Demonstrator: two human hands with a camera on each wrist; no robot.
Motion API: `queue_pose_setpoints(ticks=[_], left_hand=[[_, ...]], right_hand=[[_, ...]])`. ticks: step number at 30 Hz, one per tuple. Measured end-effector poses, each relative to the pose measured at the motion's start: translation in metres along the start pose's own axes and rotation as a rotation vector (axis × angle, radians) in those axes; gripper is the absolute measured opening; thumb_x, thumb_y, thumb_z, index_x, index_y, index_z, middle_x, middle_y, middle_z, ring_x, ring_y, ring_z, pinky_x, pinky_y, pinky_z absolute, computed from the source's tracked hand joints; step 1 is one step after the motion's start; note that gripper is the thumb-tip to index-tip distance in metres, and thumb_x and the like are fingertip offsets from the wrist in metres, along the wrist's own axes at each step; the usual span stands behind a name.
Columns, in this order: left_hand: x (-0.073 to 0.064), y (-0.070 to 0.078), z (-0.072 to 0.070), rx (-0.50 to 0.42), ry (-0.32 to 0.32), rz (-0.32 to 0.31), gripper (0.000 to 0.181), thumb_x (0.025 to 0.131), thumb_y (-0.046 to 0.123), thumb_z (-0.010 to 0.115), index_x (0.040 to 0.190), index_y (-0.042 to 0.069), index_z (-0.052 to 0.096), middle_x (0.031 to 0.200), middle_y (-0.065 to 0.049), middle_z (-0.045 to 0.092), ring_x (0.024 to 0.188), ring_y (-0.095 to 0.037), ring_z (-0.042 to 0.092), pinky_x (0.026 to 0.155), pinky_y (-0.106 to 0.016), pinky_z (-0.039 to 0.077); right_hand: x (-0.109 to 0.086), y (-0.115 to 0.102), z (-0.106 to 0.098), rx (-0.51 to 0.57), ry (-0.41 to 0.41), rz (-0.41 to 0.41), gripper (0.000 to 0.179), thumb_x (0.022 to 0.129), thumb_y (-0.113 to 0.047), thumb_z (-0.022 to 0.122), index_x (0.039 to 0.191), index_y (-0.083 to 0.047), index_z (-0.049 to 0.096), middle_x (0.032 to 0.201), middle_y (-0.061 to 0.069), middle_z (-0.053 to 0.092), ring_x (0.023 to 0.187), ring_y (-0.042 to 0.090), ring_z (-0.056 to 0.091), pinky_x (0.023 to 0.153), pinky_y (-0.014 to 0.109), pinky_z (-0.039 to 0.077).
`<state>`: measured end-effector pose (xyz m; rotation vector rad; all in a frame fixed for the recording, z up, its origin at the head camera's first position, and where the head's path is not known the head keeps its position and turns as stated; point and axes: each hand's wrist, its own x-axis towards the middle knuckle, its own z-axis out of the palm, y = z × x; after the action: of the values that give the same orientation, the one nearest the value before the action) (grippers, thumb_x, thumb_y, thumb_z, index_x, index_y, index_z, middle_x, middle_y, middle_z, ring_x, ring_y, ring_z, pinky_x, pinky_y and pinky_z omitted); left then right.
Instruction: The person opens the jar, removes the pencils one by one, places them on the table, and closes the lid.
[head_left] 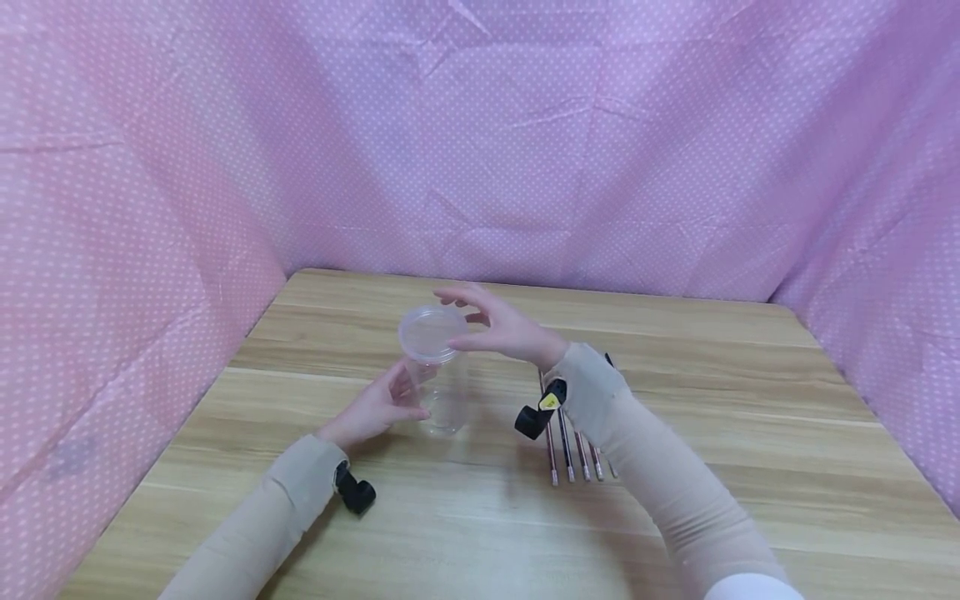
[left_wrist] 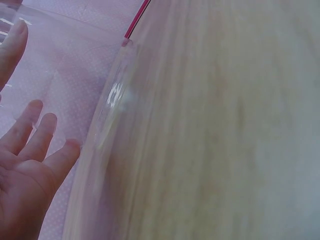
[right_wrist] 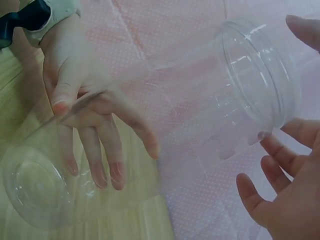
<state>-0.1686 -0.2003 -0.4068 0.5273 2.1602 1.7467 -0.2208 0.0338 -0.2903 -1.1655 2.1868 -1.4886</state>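
A clear plastic jar point(head_left: 446, 400) stands on the table, with a round clear lid point(head_left: 429, 329) at its top. My left hand point(head_left: 378, 406) holds the jar low on its left side. Through the clear wall in the right wrist view, its thumb lies on one side and its fingers on the other. Around the lid my right hand point(head_left: 502, 327) is spread, thumb at the near edge and fingers toward the far edge. Fingertips touch the rim in the right wrist view, while the thumb looks apart from it.
Several pencils point(head_left: 566, 442) with eraser ends lie side by side to the right of the jar, partly under my right forearm. The wooden table point(head_left: 375, 533) ends at pink dotted cloth point(head_left: 525, 167) at the back and sides.
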Motion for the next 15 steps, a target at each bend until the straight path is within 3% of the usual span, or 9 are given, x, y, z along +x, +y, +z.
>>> queue_pose_setpoints(ticks=[6, 15], left_hand=[[0.0002, 0.0004, 0.0013, -0.007, -0.007, -0.010, 0.088, 0.080, 0.005, 0.072, 0.149, 0.008, 0.019, 0.150, -0.020, 0.033, 0.138, -0.041, 0.029, 0.114, -0.055, 0.023], [0.0001, 0.0000, 0.0004, -0.016, -0.005, -0.013, 0.088, 0.079, 0.004, 0.072, 0.149, 0.008, 0.019, 0.151, -0.019, 0.032, 0.138, -0.040, 0.029, 0.115, -0.055, 0.022]], right_hand=[[-0.0026, 0.0067, 0.0040, 0.159, -0.053, 0.026, 0.062, 0.087, 0.001, 0.058, 0.144, 0.003, 0.032, 0.142, 0.020, 0.039, 0.119, 0.034, 0.051, 0.095, 0.037, 0.051], [-0.0025, 0.0098, 0.0080, 0.193, -0.054, 0.058, 0.062, 0.088, -0.004, 0.057, 0.144, -0.002, 0.033, 0.144, 0.018, 0.039, 0.119, 0.040, 0.053, 0.095, 0.039, 0.051]])
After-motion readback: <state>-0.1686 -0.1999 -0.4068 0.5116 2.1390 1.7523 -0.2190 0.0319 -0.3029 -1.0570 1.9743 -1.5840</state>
